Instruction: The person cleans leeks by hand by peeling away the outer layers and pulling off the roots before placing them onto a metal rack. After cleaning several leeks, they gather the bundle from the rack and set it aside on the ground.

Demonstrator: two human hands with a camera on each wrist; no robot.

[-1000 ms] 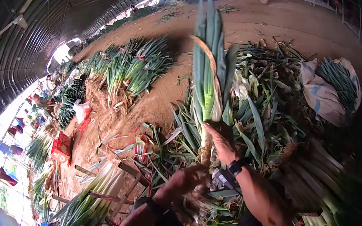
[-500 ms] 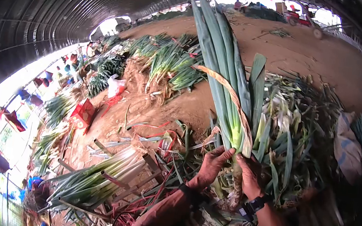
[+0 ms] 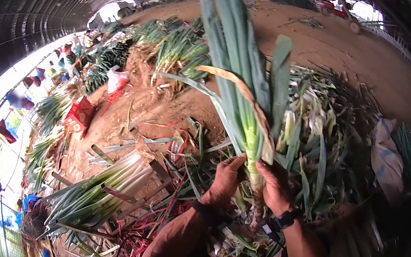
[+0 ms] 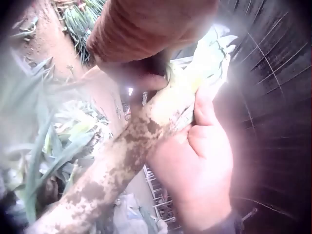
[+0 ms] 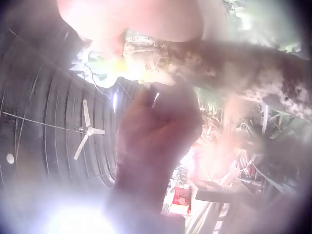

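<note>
A long green onion (image 3: 252, 137) stands upright before me, its broad green leaves fanned above and a dried tan leaf (image 3: 251, 99) curling down among them. My left hand (image 3: 224, 181) pinches it at the neck, where the green turns pale. Opposite, my right hand (image 3: 277, 188) grips the same neck with the thumb pressed along it. One outer leaf (image 3: 205, 90) bends out to the left, apart from the rest. Below the hands hangs the pale, soil-smeared shank (image 4: 107, 168). The left wrist view shows the right hand's thumb (image 4: 204, 109) against the stalk.
Trimmed leaves (image 3: 314, 138) lie heaped beyond the right hand. A bundle of green onions (image 3: 108, 186) rests on a wooden rack (image 3: 157, 170) at left. Further off are tied bunches (image 3: 179, 54), a red box (image 3: 80, 116) and a white sack (image 3: 386, 156).
My left hand has risen from the root end to the neck, beside the right hand. An outer leaf has swung out to the left. The head view has shifted.
</note>
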